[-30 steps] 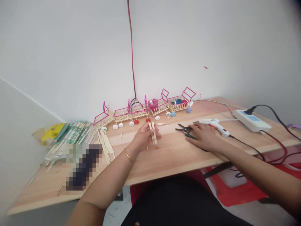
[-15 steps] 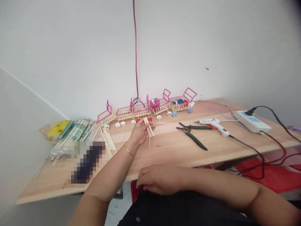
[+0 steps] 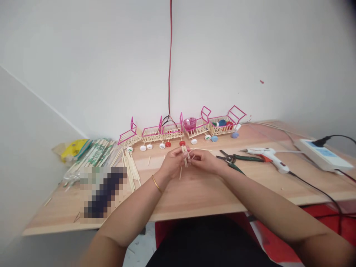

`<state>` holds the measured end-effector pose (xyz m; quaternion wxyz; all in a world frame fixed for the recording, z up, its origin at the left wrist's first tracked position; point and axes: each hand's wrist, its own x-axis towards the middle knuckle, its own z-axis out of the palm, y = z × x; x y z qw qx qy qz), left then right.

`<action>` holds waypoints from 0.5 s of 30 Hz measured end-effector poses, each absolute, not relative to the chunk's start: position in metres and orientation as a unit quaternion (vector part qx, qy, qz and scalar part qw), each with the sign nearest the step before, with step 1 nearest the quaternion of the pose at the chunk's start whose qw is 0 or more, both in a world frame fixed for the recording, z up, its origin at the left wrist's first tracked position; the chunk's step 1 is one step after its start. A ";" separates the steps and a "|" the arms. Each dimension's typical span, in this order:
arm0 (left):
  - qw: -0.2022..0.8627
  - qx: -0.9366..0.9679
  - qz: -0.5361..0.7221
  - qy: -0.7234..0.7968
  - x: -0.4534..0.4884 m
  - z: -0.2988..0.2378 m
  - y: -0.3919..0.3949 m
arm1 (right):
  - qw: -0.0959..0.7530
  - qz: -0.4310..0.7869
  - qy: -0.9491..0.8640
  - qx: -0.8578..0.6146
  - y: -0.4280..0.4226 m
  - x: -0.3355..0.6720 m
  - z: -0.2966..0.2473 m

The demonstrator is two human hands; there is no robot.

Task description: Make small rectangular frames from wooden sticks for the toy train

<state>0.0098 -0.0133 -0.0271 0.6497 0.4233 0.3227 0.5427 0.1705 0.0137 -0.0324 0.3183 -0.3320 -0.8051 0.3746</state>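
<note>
The left hand (image 3: 174,163) pinches short sticks (image 3: 186,162) above the counter (image 3: 205,194); the right hand (image 3: 205,161) bunches against them, whether gripping one I cannot tell; pliers (image 3: 231,158) and a glue gun (image 3: 268,154) lie rightward; wheeled carts (image 3: 172,131) stand behind.

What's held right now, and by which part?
Left hand: short pale wooden sticks, pinched around mid-length. Right hand: close beside them, own grip unclear.

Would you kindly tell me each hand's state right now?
Left hand: closed, holding thin wooden sticks.
Right hand: at those sticks; grip cannot be told.
</note>
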 end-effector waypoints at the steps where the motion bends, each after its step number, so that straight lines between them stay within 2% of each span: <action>1: 0.648 0.430 0.539 0.323 0.010 -0.028 -0.013 | 0.319 0.371 -0.807 -0.331 0.014 0.170 -0.035; 7: 0.632 0.450 0.543 0.320 0.013 -0.036 -0.013 | 0.324 0.394 -0.787 -0.348 0.022 0.182 -0.047; 15: 0.628 0.383 0.582 0.347 0.010 -0.034 -0.009 | 0.328 0.392 -0.779 -0.363 0.018 0.185 -0.044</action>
